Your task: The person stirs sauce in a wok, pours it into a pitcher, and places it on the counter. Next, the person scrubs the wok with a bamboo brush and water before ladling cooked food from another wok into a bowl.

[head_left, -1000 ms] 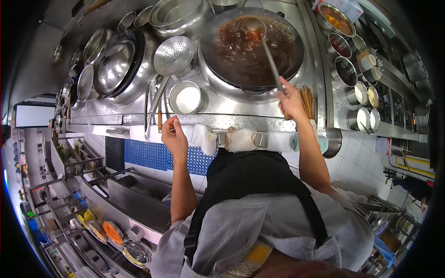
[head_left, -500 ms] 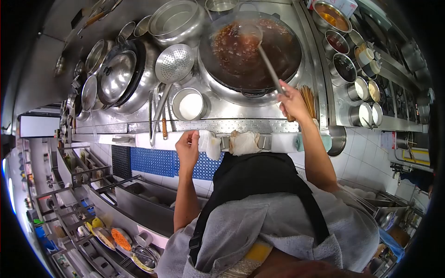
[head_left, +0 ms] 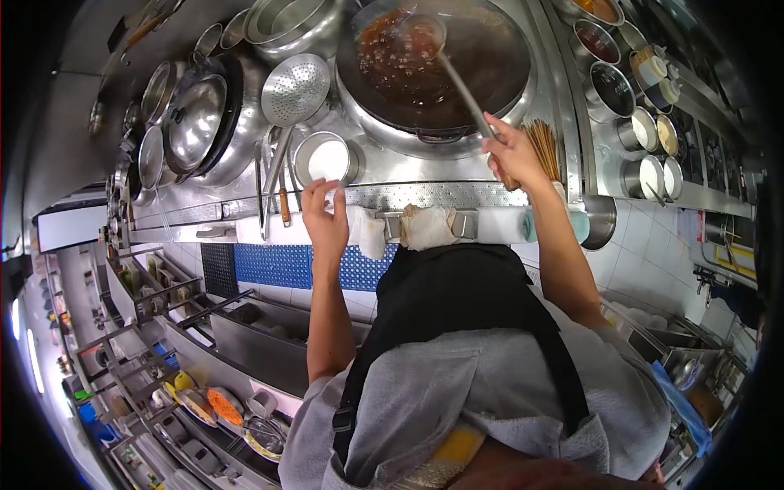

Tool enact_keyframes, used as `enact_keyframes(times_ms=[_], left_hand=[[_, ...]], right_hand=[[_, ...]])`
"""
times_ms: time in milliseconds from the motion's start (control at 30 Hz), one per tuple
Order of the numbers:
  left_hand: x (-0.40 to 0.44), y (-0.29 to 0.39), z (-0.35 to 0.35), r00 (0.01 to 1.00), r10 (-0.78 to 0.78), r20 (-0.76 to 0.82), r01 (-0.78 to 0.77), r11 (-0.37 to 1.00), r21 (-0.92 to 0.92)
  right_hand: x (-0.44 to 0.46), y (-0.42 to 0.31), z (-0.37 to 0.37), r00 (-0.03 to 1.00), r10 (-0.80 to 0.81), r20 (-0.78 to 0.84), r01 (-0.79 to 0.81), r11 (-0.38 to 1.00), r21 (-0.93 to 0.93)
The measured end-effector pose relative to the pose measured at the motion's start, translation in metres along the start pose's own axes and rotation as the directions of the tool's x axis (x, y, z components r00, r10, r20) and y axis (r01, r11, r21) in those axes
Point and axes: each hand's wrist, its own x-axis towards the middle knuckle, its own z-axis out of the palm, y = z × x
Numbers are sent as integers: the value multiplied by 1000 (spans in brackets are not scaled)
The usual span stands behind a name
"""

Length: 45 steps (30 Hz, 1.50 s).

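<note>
My right hand (head_left: 516,157) is wrapped round the handle of a long ladle (head_left: 461,86), whose bowl sits in bubbling dark brown liquid (head_left: 400,69) at the left of a large black wok (head_left: 482,106). My left hand (head_left: 326,219) hangs over the counter edge with its fingers parted and nothing in them. Just beyond its fingertips stands a metal pot with white contents (head_left: 328,159). A perforated skimmer (head_left: 296,88) lies to the left of the wok, beside a wooden-handled tool (head_left: 284,206).
Bamboo brush (head_left: 542,147) right of my right hand. Seasoning pots (head_left: 611,90) line the right side. Lidded wok (head_left: 196,122) and stacked bowls (head_left: 294,24) stand left and behind. Folded cloths (head_left: 429,229) lie along the front rail. Shelves with food trays (head_left: 224,406) are at lower left.
The ladle bowl has moved leftward through the liquid. My left hand's fingers have spread from a pinch. The whole view has shifted, with the wok now nearer the top edge.
</note>
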Motion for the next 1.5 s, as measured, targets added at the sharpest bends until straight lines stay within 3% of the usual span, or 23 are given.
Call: enact_keyframes(times_ms=[67, 133, 167, 200, 233, 300, 400, 467, 500, 600, 700, 767, 867, 900, 933, 967, 1067, 1100, 1167, 1267, 1400, 1500], left_hand=[[9, 6, 0, 999, 37, -1, -36, 995, 95], [18, 20, -6, 993, 108, -42, -99, 980, 174], [24, 27, -9, 998, 58, -19, -55, 987, 150], [31, 29, -11, 994, 111, -3, -108, 975, 192], [41, 29, -11, 986, 164, 8, -161, 960, 227], [63, 36, -8, 970, 236, 56, -241, 925, 295], [110, 41, 17, 936, 349, 45, -345, 885, 313], [139, 48, 38, 928, 366, 67, -368, 875, 314], [152, 51, 48, 924, 375, 76, -379, 870, 315], [185, 51, 73, 924, 367, 110, -383, 868, 317], [210, 62, 77, 914, 397, 85, -405, 872, 276], [216, 69, 79, 907, 416, 69, -419, 870, 262], [230, 82, 92, 893, 445, 60, -445, 858, 256], [233, 86, 98, 889, 453, 70, -455, 852, 259], [236, 89, 104, 884, 461, 80, -465, 846, 260], [237, 91, 111, 885, 458, 90, -464, 845, 266], [237, 90, 128, 903, 414, 120, -430, 872, 233], [236, 89, 130, 906, 405, 125, -423, 878, 225], [236, 84, 132, 916, 375, 143, -399, 887, 231], [225, 74, 141, 918, 316, 240, -375, 888, 266], [213, 62, 156, 900, 193, 390, -355, 845, 400], [210, 50, 170, 884, 74, 461, -339, 780, 525]], right_hand=[[-19, 1, -18, 975, 143, 169, -194, 919, 343], [-50, -7, -47, 956, 203, 212, -270, 892, 363], [-65, -10, -51, 973, 179, 148, -216, 931, 294], [-73, -14, -52, 986, 140, 85, -155, 965, 209], [-67, -12, -50, 999, 37, -2, -37, 999, -10], [-46, -2, -35, 973, -210, -100, 144, 879, -454], [0, -1, -3, 977, -173, -122, 106, 900, -424], [11, 9, 7, 998, -62, 0, 62, 998, -20], [3, 10, 5, 998, -6, 62, -6, 982, 191], [-43, -2, -38, 963, 148, 227, -234, 878, 418], [-72, -11, -55, 992, 104, 66, -106, 994, 28], [-54, -2, -36, 982, -179, -66, 143, 918, -370], [-1, 31, -12, 862, -496, -105, 390, 781, -487], [1, 13, 3, 957, -270, -103, 238, 938, -250], [1, 3, 11, 999, -38, -39, 37, 999, -5], [4, 8, 7, 999, 9, 53, -20, 977, 212], [-30, 0, -29, 968, 101, 231, -168, 941, 295], [-47, -8, -36, 984, 54, 168, -66, 995, 69], [-74, -22, -45, 993, -76, 89, 106, 910, -401], [-76, -22, -40, 957, -283, -60, 194, 783, -591], [-33, 25, -29, 847, -507, -161, 359, 768, -531], [-22, 43, -20, 856, -471, -214, 281, 771, -571]])
